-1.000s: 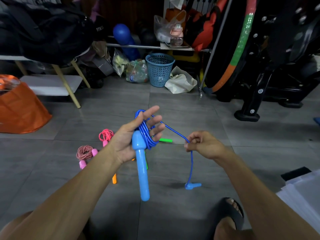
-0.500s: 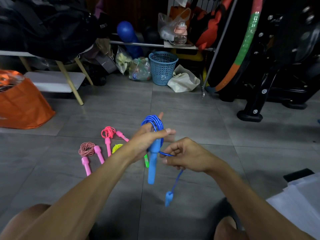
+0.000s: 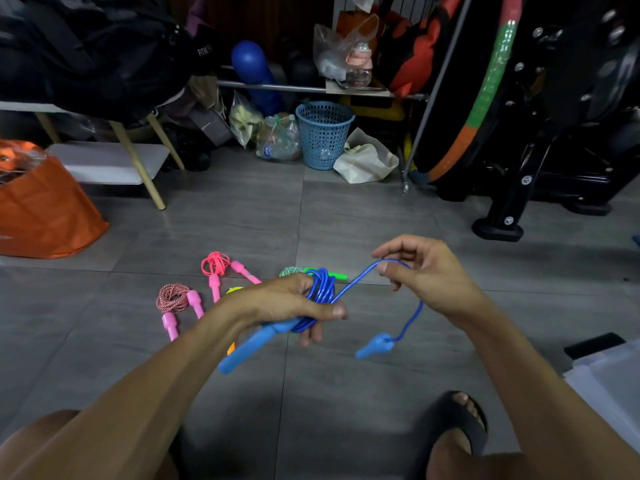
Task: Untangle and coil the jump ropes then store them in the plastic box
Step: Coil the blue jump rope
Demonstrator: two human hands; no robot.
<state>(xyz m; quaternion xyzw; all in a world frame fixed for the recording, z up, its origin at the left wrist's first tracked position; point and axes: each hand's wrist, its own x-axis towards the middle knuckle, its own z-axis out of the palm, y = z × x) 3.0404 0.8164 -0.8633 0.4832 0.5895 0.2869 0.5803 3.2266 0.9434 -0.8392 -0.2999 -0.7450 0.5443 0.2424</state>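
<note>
Above grey floor, left hand [image 3: 277,303] clenching coiled blue jump rope [image 3: 320,299], right hand [image 3: 426,275] pinching its tail (plastic box [image 3: 609,386] contents unclear).

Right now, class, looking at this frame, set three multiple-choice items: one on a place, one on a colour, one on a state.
1. Where do the coiled ropes with pink handles lie?
A. grey tiled floor
B. blue basket
C. white shelf

2. What colour is the jump rope being wound?
A. green
B. blue
C. orange

3. What state is its free handle in?
A. dangling
B. gripped
C. boxed

Key: 1 A, pink-handled ropes rest on floor; 2 B, blue jump rope in left hand; 3 A, free handle hangs below right hand.
</note>
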